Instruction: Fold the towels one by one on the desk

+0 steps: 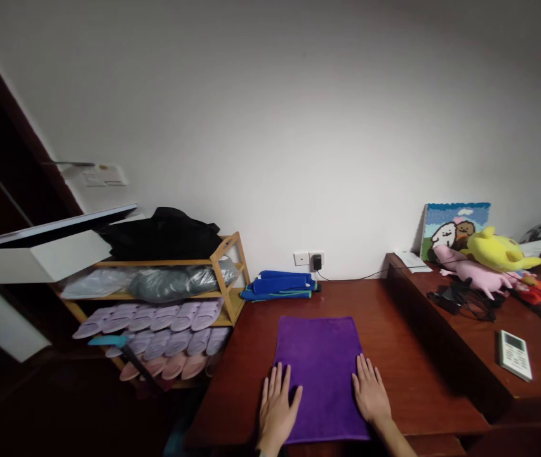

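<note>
A purple cloth lies flat and spread out on the reddish-brown wooden table, its near edge close to the table's front edge. My left hand rests palm down over the cloth's left edge, fingers stretched forward and thumb apart. At the right edge of the cloth, my right hand also lies palm down, its fingers extended. Neither hand grips anything. Folded blue cloths sit at the table's back left corner, beyond the purple cloth.
Left stands a wooden rack with slippers and a black bag. A plug is in the wall socket. On the raised right surface are plush toys, a picture, cables and a white device.
</note>
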### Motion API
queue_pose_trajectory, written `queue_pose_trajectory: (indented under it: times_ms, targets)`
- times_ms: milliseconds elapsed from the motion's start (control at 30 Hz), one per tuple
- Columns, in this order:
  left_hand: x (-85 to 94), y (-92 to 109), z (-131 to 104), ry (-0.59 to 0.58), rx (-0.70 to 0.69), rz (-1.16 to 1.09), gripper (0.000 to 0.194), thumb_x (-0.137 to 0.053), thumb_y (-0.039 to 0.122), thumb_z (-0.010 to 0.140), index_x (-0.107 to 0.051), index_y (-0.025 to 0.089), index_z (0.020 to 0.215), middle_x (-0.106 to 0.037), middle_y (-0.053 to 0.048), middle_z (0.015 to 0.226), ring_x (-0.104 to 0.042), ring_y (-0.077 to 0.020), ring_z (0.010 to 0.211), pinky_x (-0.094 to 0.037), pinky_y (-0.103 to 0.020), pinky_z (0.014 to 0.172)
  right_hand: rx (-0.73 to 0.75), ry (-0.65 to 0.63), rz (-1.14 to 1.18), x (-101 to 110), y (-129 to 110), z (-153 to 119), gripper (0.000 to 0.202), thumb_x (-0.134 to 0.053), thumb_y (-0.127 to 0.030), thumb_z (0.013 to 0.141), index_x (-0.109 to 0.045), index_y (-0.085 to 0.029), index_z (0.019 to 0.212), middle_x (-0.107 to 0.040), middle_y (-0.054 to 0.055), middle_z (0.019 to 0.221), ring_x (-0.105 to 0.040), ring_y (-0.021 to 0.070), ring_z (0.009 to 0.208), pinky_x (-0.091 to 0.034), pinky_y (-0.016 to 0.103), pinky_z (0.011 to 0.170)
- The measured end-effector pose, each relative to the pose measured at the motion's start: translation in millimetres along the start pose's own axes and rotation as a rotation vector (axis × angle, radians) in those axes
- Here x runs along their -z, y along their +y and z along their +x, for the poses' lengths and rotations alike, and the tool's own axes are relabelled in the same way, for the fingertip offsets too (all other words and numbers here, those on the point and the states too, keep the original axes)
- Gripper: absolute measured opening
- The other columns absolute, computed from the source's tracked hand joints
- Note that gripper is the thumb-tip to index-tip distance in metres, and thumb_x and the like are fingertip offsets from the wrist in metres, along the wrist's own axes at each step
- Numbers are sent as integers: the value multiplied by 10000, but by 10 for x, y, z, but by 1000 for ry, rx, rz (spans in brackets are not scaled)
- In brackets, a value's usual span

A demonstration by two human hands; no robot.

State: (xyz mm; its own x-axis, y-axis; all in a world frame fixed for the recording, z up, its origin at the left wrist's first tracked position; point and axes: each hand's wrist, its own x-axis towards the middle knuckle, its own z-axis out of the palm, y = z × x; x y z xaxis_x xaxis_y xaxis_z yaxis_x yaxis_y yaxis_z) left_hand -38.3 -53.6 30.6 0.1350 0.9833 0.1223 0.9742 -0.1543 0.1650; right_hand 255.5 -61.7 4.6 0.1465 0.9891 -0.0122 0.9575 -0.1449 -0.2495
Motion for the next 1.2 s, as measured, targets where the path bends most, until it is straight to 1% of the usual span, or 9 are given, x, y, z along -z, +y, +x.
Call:
queue_pose_trajectory:
  times_ms: [100, 200, 300, 400, 567, 667, 833, 1033, 1200]
  targets:
    - [13, 485, 164, 55, -174, -55, 619, -247, 522, 1054, -202, 276, 1620, -197, -18, 1694, -190, -266, 1561, -191, -521, 1276, 7, 8, 7, 18, -1, 2, 692, -166, -464, 1001, -270, -116, 1591, -226, 54, 1669, -181, 237, 1554, -158, 449, 1269]
    - [-89, 1014, 314, 2, -414, -122, 579, -241, 450, 1065, -155, 323, 1623, -190, 16, 1701, -204, -244, 1560, -202, -499, 1279, 13, 2, 1, -7, 23, 4, 699, -164, -465, 998, -266, -106, 1590, -225, 56, 1668, -171, 232, 1556, -156, 449, 1270]
    - [-257, 1216, 424, -69, -447, -163, 576, -230, 445, 1061, -171, 322, 1621, -237, 0, 1694, -231, -249, 1553, -209, -511, 1273, 28, 2, -16, -77, 63, 7, 713, -169, -479, 992, -265, -100, 1588, -222, 57, 1666, -175, 240, 1555, -160, 463, 1269]
    - [-315, 972, 502, -92, -339, -155, 584, -218, 478, 1054, -223, 314, 1614, -255, -16, 1689, -227, -261, 1553, -212, -533, 1266, 39, 21, -29, -149, 90, 21, 722, -172, -487, 988, -277, -95, 1585, -230, 61, 1662, -192, 251, 1551, -171, 470, 1267]
    - [-78, 183, 587, -93, -68, -36, 639, -261, 529, 1033, -316, 230, 1596, -261, -73, 1683, -217, -265, 1554, -214, -509, 1263, 26, 32, -37, -191, 92, 30, 730, -162, -488, 988, -272, -82, 1585, -242, 72, 1663, -194, 253, 1551, -158, 467, 1272]
    - [-17, -89, 610, -68, -26, 18, 657, -272, 532, 1028, -318, 203, 1595, -263, -79, 1682, -215, -254, 1555, -221, -481, 1261, 15, 19, -52, -187, 85, 18, 733, -161, -494, 989, -261, -83, 1587, -230, 69, 1666, -184, 244, 1553, -157, 460, 1272]
    - [-188, -167, 646, 8, -50, 36, 659, -258, 544, 1028, -323, 212, 1593, -279, -75, 1675, -245, -264, 1547, -233, -493, 1252, -24, -18, -50, -53, -4, 96, 716, -147, -496, 995, -265, -121, 1593, -235, 46, 1667, -200, 248, 1550, -178, 457, 1265]
    - [-248, -182, 683, 28, -62, 57, 652, -257, 546, 1032, -322, 217, 1591, -283, -73, 1673, -263, -270, 1541, -245, -501, 1246, -12, -45, -5, 269, -173, 519, 683, -115, -460, 1013, -215, -142, 1609, -203, 17, 1683, -143, 223, 1563, -130, 422, 1272]
    - [-221, -193, 679, 25, -64, 74, 641, -253, 541, 1038, -327, 221, 1589, -287, -66, 1670, -260, -261, 1542, -251, -494, 1250, -17, -88, 2, 232, -173, 671, 679, -136, -436, 1009, -181, -128, 1613, -166, 18, 1692, -111, 212, 1568, -93, 407, 1275]
